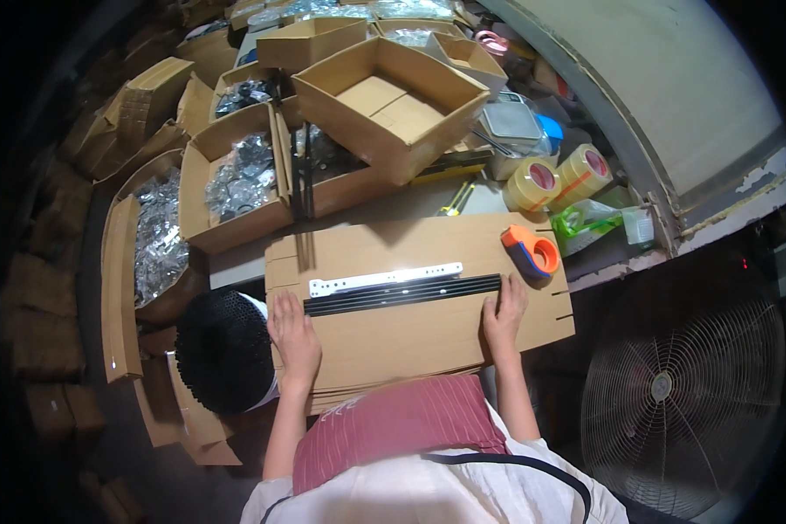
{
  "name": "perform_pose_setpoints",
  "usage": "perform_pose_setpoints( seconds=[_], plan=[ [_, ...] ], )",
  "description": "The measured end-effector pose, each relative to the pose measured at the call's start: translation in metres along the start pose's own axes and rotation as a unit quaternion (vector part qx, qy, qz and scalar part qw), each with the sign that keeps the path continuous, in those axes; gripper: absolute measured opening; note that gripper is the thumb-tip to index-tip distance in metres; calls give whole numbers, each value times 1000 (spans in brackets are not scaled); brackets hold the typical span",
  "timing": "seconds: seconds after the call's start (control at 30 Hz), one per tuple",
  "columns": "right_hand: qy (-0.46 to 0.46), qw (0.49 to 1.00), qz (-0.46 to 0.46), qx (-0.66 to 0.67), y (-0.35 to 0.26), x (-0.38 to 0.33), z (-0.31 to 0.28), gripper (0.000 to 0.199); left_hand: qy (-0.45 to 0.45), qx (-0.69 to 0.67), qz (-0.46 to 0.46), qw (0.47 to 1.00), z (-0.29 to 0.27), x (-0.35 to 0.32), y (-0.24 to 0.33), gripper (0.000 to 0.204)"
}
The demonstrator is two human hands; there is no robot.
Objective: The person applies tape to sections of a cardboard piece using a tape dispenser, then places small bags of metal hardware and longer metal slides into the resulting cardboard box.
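Note:
A row of slim black rods [401, 295] lies side by side across a stack of flat cardboard [393, 342] in front of me. My left hand [295, 336] rests at the rods' left end, with its fingers stretched out against the tips. At the right end, my right hand [503, 319] touches the rods with its fingers extended and thumb apart. Just beyond the rods is a long white strip with holes [386, 279]. An orange and blue tape dispenser [531, 251] sits on the cardboard, beyond my right hand.
Left of the cardboard stands a round container packed with black rods [223, 351]. Open boxes with clear-bagged parts [240, 179] fill the far left. An empty carton [393, 92] is at the back. Tape rolls [532, 185] stand far right, a large fan [663, 386] near right.

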State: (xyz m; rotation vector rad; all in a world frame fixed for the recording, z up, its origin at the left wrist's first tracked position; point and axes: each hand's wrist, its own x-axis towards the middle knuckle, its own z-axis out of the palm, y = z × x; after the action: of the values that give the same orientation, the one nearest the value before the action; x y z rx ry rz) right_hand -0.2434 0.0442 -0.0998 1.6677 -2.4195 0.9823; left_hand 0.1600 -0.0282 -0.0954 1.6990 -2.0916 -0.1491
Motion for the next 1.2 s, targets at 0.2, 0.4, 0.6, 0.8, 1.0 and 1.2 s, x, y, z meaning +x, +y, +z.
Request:
perform_pose_setpoints(
  seconds=[0.2, 0.4, 0.6, 0.8, 1.0, 1.2],
  plan=[
    [-1, 998, 0, 64, 13, -3, 1, 67, 16, -201, -102, 974, -13, 13, -13, 58],
    [24, 996, -6, 83, -2, -4, -3, 60, 82, -419, -271, 863, -15, 98, -81, 63],
    [35, 990, 50, 128, -22, -4, -11, 55, -77, -798, -437, 407, -37, 204, -125, 123],
    [47, 989, 47, 130, -16, -8, -8, 55, -13, -809, -415, 416, -38, 240, -115, 36],
    [47, 990, 13, 129, -13, -6, -8, 47, -33, -815, -424, 394, -103, 230, -165, 51],
    [69, 977, 41, 199, -3, -11, -3, 36, -25, -732, -351, 583, -177, 124, -122, 48]
  ],
)
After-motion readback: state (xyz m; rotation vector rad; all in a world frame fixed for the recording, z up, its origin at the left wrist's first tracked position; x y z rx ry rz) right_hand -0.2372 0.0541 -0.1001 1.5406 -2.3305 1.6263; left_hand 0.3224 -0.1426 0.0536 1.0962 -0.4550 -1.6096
